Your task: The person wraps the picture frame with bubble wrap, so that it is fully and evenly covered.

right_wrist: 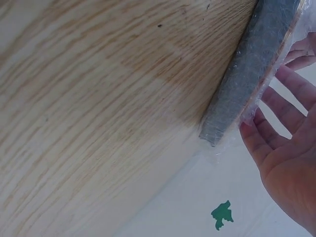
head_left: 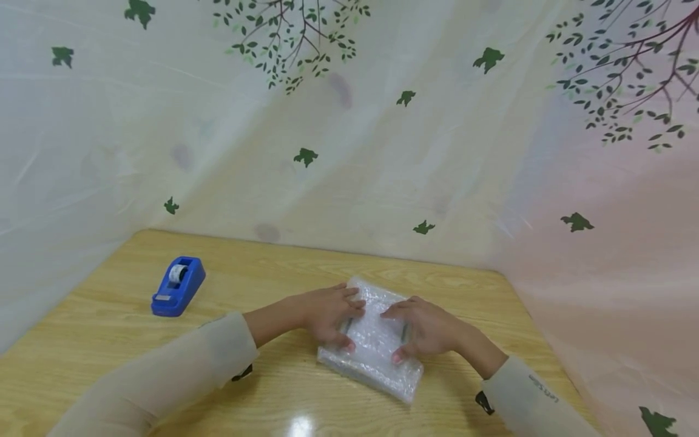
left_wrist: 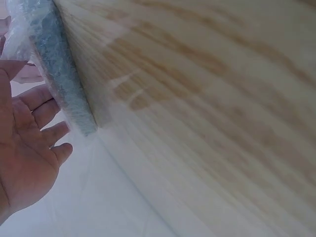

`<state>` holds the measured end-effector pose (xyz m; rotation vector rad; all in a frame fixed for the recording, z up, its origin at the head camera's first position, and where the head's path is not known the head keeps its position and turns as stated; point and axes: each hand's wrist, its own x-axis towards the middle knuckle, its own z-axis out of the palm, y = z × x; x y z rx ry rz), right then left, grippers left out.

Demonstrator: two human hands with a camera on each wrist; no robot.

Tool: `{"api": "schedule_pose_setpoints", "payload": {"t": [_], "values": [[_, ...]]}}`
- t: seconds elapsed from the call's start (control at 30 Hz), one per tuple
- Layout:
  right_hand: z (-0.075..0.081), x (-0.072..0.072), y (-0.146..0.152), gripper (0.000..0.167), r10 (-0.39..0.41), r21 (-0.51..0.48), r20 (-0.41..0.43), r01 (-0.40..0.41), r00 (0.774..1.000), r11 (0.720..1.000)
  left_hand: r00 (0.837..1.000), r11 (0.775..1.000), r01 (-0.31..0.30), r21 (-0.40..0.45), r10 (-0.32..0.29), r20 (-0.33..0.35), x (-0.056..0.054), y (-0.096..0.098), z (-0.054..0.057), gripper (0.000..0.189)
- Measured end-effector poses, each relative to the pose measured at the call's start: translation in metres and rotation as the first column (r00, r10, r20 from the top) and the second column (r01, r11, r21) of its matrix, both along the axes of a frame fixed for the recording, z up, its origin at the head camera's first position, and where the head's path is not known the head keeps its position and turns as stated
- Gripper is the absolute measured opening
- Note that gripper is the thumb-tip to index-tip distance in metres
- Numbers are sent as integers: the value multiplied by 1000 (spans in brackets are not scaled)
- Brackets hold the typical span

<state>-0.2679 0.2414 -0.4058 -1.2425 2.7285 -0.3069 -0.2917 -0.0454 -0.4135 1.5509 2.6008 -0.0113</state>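
Observation:
A flat rectangular package (head_left: 375,331) in clear bubble wrap lies slanted on the wooden table. Through the plastic its contents show only as pale, with dark lines near the sides; what they are I cannot tell. On its left side my left hand (head_left: 329,314) rests with fingers spread over the wrap. Across from it, my right hand (head_left: 431,328) touches the right side, thumb and fingers apart. Both wrist views show a thick grey side of the package (left_wrist: 64,64), and loosely extended fingers along its upper edge.
A blue tape dispenser (head_left: 179,286) with a roll in it stands at the left of the table (head_left: 262,267). A pale curtain (head_left: 355,182) printed with leaves and green birds hangs behind and at both sides of the table.

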Motion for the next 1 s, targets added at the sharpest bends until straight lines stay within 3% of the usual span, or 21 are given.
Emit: {"api": "schedule_pose_setpoints", "payload": {"t": [0.4, 0.57, 1.0], "values": [[-6, 0, 4, 82, -2, -19, 24, 3, 1000, 1000, 999, 999, -16, 31, 15, 34, 0, 1, -3, 76], [-6, -1, 5, 82, 5, -27, 12, -4, 1000, 1000, 1000, 1000, 7, 27, -8, 22, 1, 0, -2, 67], [-5, 0, 5, 82, -24, -66, 37, 26, 999, 997, 1000, 1000, -6, 23, 5, 13, 1, 1, -2, 62]]}}
